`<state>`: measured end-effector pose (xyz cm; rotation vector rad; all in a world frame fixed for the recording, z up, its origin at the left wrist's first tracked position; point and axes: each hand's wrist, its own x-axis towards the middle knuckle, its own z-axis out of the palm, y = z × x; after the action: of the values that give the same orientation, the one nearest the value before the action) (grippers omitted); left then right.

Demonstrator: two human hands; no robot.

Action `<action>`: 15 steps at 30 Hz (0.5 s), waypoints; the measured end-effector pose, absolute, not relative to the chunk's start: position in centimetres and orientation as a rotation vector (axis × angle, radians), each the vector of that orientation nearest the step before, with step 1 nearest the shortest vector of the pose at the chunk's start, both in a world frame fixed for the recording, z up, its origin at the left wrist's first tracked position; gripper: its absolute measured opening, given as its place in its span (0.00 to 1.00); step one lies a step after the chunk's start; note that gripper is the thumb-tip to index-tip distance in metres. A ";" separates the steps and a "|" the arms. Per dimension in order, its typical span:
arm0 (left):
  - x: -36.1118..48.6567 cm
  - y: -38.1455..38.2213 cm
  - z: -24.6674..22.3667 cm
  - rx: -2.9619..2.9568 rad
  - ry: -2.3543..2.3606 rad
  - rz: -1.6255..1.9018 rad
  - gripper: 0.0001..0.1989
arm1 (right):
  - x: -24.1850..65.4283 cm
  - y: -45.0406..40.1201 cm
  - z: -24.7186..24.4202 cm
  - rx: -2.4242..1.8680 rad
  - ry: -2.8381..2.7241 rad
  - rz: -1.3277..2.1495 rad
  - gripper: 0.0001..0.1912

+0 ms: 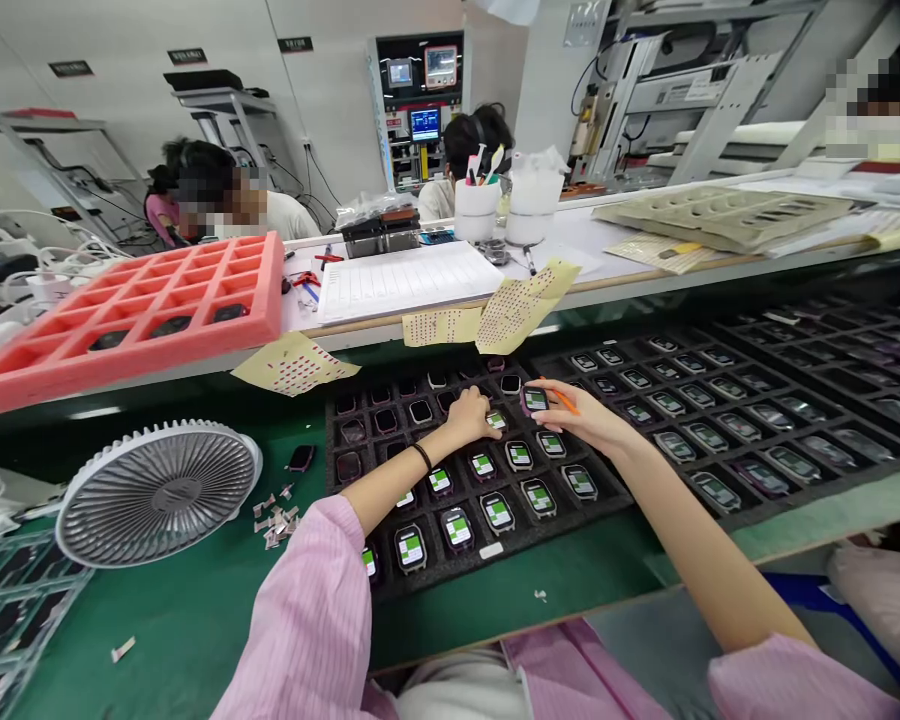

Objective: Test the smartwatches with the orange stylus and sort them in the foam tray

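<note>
Over the black foam tray [450, 572], my left hand [469, 418] has its fingers and thumb closed at the edges of a lit smartwatch [496, 421]. My right hand [586, 418] holds up another smartwatch [535, 400], purple-rimmed, its screen showing green and white. A thin orange stick [559, 394] is also in that hand; its far part is hidden. Below both hands, rows of strapless watches sit in the tray's slots. The front ones, such as this watch [457, 528], have lit green-and-white screens; the back ones, such as this watch [421, 411], are dark.
Another watch tray [784, 485] lies to the right. At left stand a round fan [165, 490], small loose strips [276, 520] and a dark watch [301, 458]. A pink foam tray [266, 300] and paper sheets [412, 280] are on the raised shelf. Other people sit beyond it.
</note>
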<state>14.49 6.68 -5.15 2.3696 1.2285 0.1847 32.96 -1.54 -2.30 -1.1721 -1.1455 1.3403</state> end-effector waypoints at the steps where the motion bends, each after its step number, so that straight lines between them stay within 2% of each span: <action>1: 14.1 6.8 -5.2 2.321 1.209 0.233 0.22 | 32.6 -1.7 -2.0 -1.148 -1.159 1.334 0.30; 5: 11.5 6.6 -4.3 2.111 1.083 0.361 0.17 | 30.6 -2.5 -0.5 -1.057 -1.206 1.314 0.28; 8: 8.1 5.3 -2.9 1.671 0.861 0.527 0.13 | 28.8 -3.1 0.7 -1.004 -1.276 1.345 0.27; 11: 4.4 3.3 -1.6 1.167 0.741 0.665 0.19 | 26.6 -2.9 1.5 -0.951 -1.333 1.405 0.22; 15: 0.9 0.8 -0.3 1.139 0.844 0.795 0.31 | 23.7 -1.4 1.6 -0.919 -1.376 1.394 0.19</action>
<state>0.93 0.81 -0.27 1.1389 0.8441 0.7952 23.67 -1.41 1.63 -0.9193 -1.3764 1.3944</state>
